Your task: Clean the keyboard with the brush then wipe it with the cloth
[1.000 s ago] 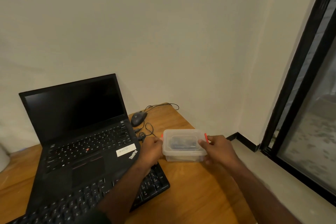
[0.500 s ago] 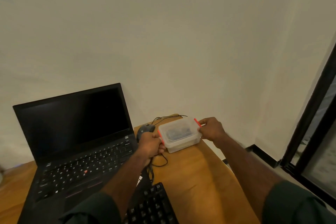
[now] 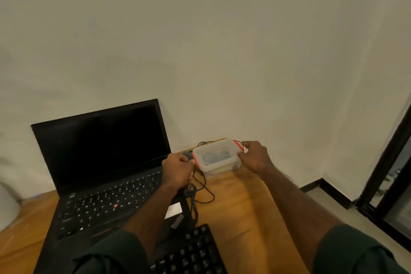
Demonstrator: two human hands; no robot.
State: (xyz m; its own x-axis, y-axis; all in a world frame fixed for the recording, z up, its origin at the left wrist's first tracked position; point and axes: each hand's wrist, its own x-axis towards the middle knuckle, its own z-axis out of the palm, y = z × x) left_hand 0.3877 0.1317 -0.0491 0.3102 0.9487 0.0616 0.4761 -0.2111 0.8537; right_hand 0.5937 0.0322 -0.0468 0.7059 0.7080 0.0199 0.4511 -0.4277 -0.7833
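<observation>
The person leans over the desk [image 3: 240, 202] with both arms stretched toward its far corner by the wall. Each of the hands grasps one end of a clear plastic box [image 3: 216, 158] with red clips: the left hand [image 3: 178, 171] curls round the near-left end, the right hand [image 3: 254, 158] pinches the far-right end at its clip. Whether the box rests on the desk or hangs just above it I cannot tell. The lid is on, and something dark shows through it, too blurred to name. It may well hold the brush and cloth, but neither is plainly in sight.

The black keyboard [image 3: 191, 251] lies at the near edge, in front of the open laptop [image 3: 100, 162], well apart from the box. A mouse [image 3: 188, 153] peeks out behind the left hand, its cable [image 3: 200, 193] looping across the wood.

To my eye the job has hardly begun. The box is closed, no tool is out, and no key has been brushed or wiped. Opening it, brushing, then wiping all remain.
</observation>
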